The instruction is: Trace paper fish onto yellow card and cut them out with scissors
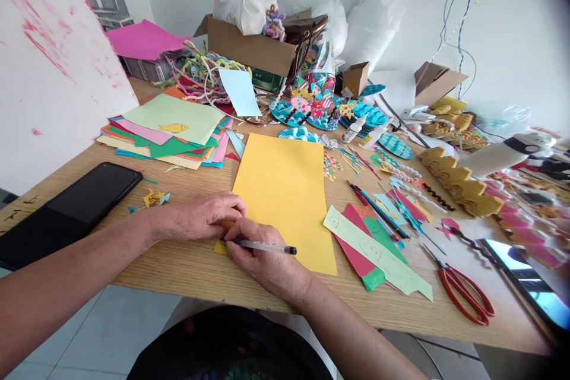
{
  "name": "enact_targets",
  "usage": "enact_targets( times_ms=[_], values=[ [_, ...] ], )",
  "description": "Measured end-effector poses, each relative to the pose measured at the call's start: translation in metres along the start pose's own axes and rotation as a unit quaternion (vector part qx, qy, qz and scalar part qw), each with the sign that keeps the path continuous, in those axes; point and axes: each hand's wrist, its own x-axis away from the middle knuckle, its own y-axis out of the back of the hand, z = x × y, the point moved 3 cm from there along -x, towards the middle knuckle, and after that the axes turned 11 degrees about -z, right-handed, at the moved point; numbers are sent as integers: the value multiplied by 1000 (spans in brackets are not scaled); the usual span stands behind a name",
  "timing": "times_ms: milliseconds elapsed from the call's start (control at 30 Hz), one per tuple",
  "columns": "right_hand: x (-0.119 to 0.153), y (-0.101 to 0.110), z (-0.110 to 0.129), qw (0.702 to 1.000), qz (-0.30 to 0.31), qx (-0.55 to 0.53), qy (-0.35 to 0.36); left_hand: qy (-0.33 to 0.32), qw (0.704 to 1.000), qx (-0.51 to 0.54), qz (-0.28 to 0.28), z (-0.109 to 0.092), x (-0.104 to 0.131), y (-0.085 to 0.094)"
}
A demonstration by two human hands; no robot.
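Note:
A sheet of yellow paper (285, 190) lies on the table in front of me, slightly tilted. My right hand (267, 264) is closed around a clear-barrelled pen (267, 246) with a dark end, its writing tip low at the sheet's left edge. Beside it, my left hand (207, 214) rests at that same edge, fingers bent and drawn together. Whatever lies under those fingers is hidden. To the right, a pale green strip (378, 255) with pencilled fish outlines lies over red and green paper pieces.
Left are a black phone (84, 202), yellow scraps (154, 198) and stacked coloured paper (173, 119) topped by a yellow fish cutout (174, 128). Red-handled scissors (465, 291), pens (378, 211) and another phone (529, 291) lie right. Behind stand glue bottles (355, 129) and a cardboard box (249, 44).

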Motion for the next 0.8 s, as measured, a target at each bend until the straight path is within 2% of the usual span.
enact_targets(
  times_ms=[467, 667, 800],
  values=[
    [0, -1, 2, 1000, 15, 20, -5, -6, 1000, -3, -1, 2, 1, -1],
    [7, 18, 8, 997, -5, -79, -1, -10, 1000, 2, 7, -1, 0, 1],
    [15, 29, 8, 998, -30, -4, 50, -5, 1000, 0, 5, -1, 1, 2]
  ],
)
